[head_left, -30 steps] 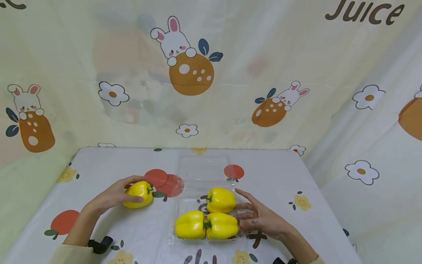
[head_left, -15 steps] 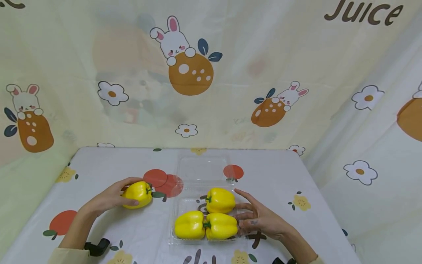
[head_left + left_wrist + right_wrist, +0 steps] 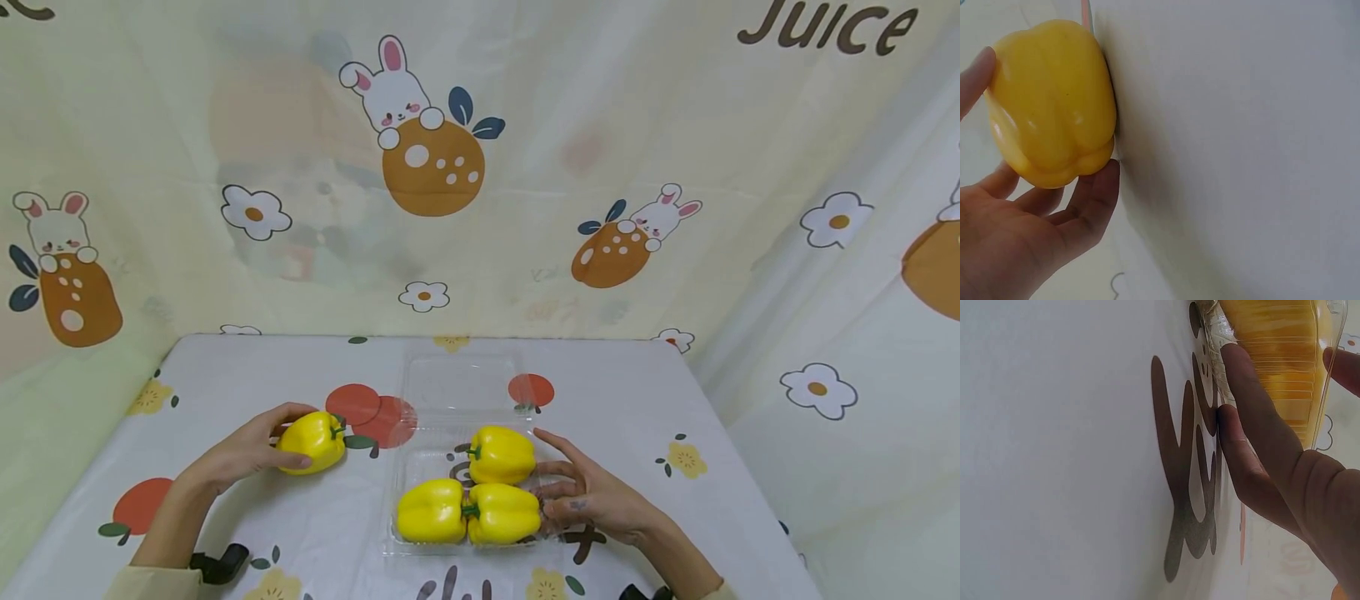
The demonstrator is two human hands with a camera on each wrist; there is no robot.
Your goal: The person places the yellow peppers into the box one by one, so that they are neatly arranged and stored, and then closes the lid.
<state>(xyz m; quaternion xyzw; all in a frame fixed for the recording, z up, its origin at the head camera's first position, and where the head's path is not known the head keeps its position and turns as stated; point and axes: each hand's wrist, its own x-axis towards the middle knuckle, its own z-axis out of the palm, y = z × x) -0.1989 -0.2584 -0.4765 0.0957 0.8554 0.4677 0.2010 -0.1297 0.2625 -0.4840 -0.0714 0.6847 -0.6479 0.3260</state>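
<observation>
In the head view, my left hand [image 3: 251, 446] holds a yellow bell pepper [image 3: 315, 443] on the left part of the table. The left wrist view shows the thumb on one side of this pepper [image 3: 1054, 103] and fingertips around its lower end. A clear plastic clamshell box [image 3: 416, 546] lies with its lid [image 3: 465, 383] folded back. Inside are an upper yellow bell pepper [image 3: 504, 455], a lower left one [image 3: 432, 512] and a lower right one [image 3: 506, 514]. My right hand [image 3: 596, 500] touches the box's right side with loosely extended fingers, seen close up against the ribbed wall [image 3: 1285, 381].
The table [image 3: 645, 400] wears a white cloth printed with fruit and flowers. Behind it hangs a curtain [image 3: 525, 250] with rabbit prints. A black strap piece [image 3: 221, 564] sits by the left wrist, and another [image 3: 645, 592] by the right.
The left thumb has slid slightly left along its pepper, and that hand has shifted a little left. My right hand and the boxed peppers stay in place.
</observation>
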